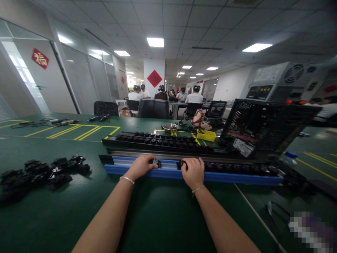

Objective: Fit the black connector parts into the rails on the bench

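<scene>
Toward the left edge of the green surface [158, 218], I see a loose heap of black parts [56, 170], well apart from the hands. Near the middle, the left grip [144, 165] is pinched on a small dark part [155, 161] at the blue rail [168, 174], which runs roughly along the far edge; I would hold that part level with the channel and press evenly, without tilting it. Past a bare stretch of channel, the right grip [193, 172] curls over a black block [181, 163]; I cannot tell whether it is clamped. I'd steady the rail from there. Toward the right edge, a row of black blocks [226, 167] lines the channel, so gentle pushes seem safest against jamming.
</scene>
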`<act>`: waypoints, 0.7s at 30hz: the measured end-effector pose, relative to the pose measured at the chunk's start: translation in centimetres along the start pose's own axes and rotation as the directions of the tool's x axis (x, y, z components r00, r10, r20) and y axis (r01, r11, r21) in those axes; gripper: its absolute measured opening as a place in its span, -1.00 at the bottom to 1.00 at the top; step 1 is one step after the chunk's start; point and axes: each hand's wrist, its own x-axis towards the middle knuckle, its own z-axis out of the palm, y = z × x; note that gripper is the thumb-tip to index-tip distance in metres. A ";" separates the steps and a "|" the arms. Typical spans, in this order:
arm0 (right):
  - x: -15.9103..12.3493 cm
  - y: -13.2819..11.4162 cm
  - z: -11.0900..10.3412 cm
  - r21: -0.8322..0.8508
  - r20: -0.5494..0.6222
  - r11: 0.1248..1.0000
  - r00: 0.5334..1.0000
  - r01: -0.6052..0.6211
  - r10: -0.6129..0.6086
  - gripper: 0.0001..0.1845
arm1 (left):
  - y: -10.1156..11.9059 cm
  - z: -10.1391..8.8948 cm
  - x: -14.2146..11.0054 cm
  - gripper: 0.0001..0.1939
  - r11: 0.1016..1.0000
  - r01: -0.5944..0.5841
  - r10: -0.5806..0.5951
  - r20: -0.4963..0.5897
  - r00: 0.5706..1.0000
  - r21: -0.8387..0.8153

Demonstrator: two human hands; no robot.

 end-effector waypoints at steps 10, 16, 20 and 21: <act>0.0 0.0 0.0 -0.011 -0.010 1.000 1.000 0.013 -0.013 -0.79 | -0.8 -0.2 -0.1 -0.61 0.999 -0.007 0.007 -0.004 1.000 -0.032; 0.1 0.0 -0.1 0.006 -0.005 1.000 1.000 0.009 -0.009 -0.78 | -1.1 -0.5 -0.2 -0.59 0.999 0.010 -0.010 0.000 1.000 -0.033; 0.1 -0.1 -0.1 0.015 -0.002 1.000 1.000 0.006 -0.006 -0.78 | -1.4 -0.4 -0.1 -0.58 0.999 0.010 -0.010 0.001 1.000 -0.032; 0.1 -0.1 -0.2 0.014 0.002 1.000 1.000 0.004 -0.004 -0.78 | -1.4 -0.4 -0.1 -0.58 0.999 0.007 -0.007 0.001 1.000 -0.032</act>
